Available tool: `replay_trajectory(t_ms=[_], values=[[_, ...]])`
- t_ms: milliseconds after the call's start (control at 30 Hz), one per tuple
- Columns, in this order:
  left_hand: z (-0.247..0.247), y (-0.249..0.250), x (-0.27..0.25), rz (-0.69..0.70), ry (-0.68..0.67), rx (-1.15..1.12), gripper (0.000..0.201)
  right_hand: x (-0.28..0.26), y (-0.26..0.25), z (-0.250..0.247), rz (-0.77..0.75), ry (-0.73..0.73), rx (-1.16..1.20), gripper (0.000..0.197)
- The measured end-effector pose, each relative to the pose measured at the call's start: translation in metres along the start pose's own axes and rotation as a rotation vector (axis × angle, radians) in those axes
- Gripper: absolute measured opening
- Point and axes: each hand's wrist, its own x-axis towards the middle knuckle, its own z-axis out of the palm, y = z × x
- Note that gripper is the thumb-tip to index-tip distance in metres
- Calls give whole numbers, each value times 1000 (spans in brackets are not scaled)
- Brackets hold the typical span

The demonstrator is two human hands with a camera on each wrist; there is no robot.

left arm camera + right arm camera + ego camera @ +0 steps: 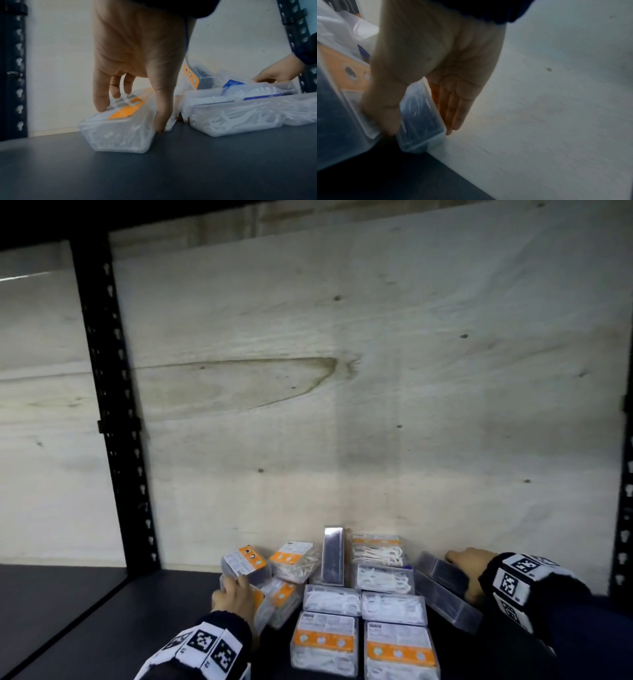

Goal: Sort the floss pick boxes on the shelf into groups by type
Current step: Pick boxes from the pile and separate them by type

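Clear floss pick boxes are clustered on the dark shelf (pixel 102 611) against the plywood back wall. My left hand (pixel 233 594) (pixel 132 116) grips an orange-labelled box of white picks (pixel 262 606) (pixel 120 129) at the cluster's left edge, fingers on its lid and thumb down its right side. My right hand (pixel 459 559) (pixel 419 128) holds a box of dark picks (pixel 442 571) (pixel 418 108) at the right end, thumb on one face and fingers between the box and the wall. A second dark box (pixel 448 607) (pixel 337 121) lies just in front of it.
Between my hands lie several boxes of white picks (pixel 383 577) (pixel 231 119), two orange-labelled ones in front (pixel 325 642), and one dark box (pixel 334 556) standing on end. Black perforated posts (pixel 113 405) (pixel 625 525) frame the bay. Bare shelf extends left of the cluster.
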Motion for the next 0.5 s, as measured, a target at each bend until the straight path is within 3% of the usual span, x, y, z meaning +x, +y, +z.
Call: replay_trajectory(t_ms=[33, 100, 167, 367, 500], values=[[-6, -2, -5, -19, -71, -47, 84, -2, 0, -1, 6, 5, 19, 62], [6, -9, 0, -32, 52, -54, 82, -6, 4, -5, 22, 33, 63, 65], [3, -15, -3, -42, 76, -159, 83, -12, 8, -10, 31, 75, 127, 65], [-26, -31, -19, 42, 63, -344, 38, -49, 21, -30, -38, 78, 272, 27], [-48, -34, -42, 138, 39, -472, 43, -93, 26, -40, 4, 90, 212, 21]])
